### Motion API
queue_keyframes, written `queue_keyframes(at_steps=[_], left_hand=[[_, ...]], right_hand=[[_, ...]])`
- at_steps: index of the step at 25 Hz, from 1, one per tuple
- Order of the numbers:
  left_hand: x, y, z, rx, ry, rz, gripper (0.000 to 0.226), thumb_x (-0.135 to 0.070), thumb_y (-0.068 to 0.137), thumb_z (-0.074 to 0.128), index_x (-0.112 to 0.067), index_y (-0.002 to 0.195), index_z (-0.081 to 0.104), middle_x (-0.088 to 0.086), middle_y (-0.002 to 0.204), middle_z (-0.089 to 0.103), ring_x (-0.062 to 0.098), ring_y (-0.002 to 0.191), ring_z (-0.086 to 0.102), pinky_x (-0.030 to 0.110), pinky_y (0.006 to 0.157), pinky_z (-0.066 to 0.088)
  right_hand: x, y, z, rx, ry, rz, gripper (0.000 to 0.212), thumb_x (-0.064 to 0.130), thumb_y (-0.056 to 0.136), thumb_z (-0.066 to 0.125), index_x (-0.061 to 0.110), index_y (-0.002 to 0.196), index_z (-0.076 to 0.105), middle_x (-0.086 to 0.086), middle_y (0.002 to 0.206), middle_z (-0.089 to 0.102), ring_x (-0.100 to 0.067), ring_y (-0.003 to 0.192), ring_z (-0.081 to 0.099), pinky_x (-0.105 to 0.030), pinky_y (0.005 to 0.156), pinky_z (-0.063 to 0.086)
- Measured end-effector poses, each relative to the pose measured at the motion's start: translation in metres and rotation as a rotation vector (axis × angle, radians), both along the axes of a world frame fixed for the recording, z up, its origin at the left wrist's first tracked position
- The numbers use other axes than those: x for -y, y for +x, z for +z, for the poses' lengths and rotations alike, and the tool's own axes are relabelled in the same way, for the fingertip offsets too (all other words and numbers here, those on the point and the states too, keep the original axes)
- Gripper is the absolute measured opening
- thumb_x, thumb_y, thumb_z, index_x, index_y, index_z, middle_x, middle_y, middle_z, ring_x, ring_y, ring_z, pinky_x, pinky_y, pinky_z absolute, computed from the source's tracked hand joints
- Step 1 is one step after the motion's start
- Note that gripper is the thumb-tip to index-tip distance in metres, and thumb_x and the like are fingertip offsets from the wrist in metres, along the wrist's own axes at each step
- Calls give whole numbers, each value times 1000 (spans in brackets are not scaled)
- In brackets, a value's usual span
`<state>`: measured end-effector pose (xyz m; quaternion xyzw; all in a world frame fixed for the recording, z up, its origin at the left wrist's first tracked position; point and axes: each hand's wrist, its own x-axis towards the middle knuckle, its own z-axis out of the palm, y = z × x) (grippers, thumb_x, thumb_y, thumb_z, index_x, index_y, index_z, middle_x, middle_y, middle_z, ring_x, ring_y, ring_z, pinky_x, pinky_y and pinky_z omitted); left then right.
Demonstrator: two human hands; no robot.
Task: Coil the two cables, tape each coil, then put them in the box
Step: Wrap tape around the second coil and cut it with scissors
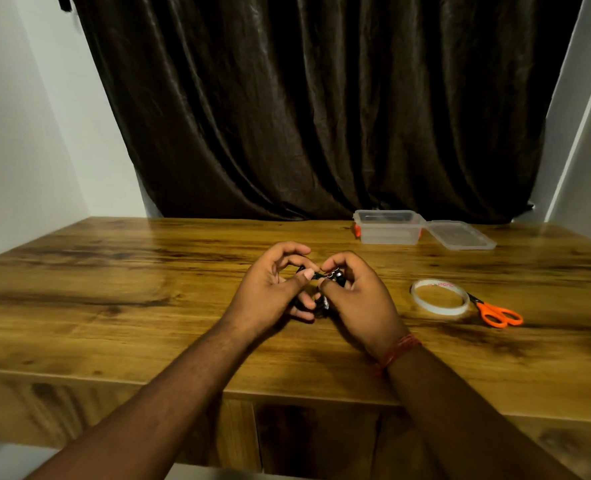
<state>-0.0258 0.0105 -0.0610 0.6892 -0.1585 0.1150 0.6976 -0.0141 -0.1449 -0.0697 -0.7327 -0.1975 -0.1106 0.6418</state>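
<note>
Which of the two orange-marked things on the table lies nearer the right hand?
The scissors, whose orange handles lie beside the tape roll, are nearer the right hand; the clear box with orange clips sits farther back by the curtain.

Dark brown, glossy curtain (321,109) with long vertical folds at the far side, flanked by plain white walls (27,133). Warm golden-brown table (114,299) streaked with darker wood grain and knots. Clear, colourless box (387,227) at far right with an orange-red latch (357,231); matching clear lid (460,235) beside it. Translucent whitish tape roll (439,296) with pink lettering inside. Bright orange scissors (498,314), black near the blades. Black cable (325,289) with silvery glints. Reddish-orange thread (398,351) on the right wrist.
</note>
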Motion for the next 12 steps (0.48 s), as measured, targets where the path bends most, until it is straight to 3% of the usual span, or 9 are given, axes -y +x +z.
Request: queue_keyframes(at_steps=[2, 5, 7, 9, 12], left_hand=[[-1, 3, -2, 15, -16, 15, 26, 0, 89, 65, -15, 110, 62, 8, 102, 71, 21, 73, 70, 40, 65, 59], [-3, 7, -7, 64, 86, 89, 25, -5, 84, 73, -27, 95, 71, 3, 96, 73, 19, 92, 69, 43, 81, 58], [-5, 8, -10, 180, 309, 194, 23, -9, 85, 72, -29, 95, 71, -4, 96, 73, 10, 96, 68, 38, 86, 58], [-7, 6, -9, 435, 670, 345, 18, -17, 87, 69, -27, 102, 70, -13, 99, 71, 1, 97, 64, 29, 86, 54], [-2, 1, -5, 620, 939, 430, 18, -27, 90, 63, -26, 108, 66, -12, 103, 69, 5, 99, 59, 29, 82, 50]], right_hand=[[0, 2, -1, -17, 19, -13, 17, 10, 86, 65, 25, 91, 61, -7, 87, 70, -30, 81, 71, -56, 74, 57], [0, 6, -4, -14, 1, -49, 15, 13, 85, 67, 27, 86, 62, -7, 84, 70, -29, 81, 70, -56, 73, 58], [0, 7, -5, -8, -29, -71, 13, 15, 84, 67, 27, 85, 62, -5, 83, 69, -28, 81, 69, -54, 72, 58], [0, 8, -5, -22, -34, -86, 12, 14, 85, 67, 25, 85, 62, -4, 80, 69, -26, 78, 69, -53, 72, 58], [0, 9, -6, -75, 44, -99, 10, 13, 84, 64, 22, 83, 63, -7, 79, 69, -25, 75, 69, -55, 75, 58]])
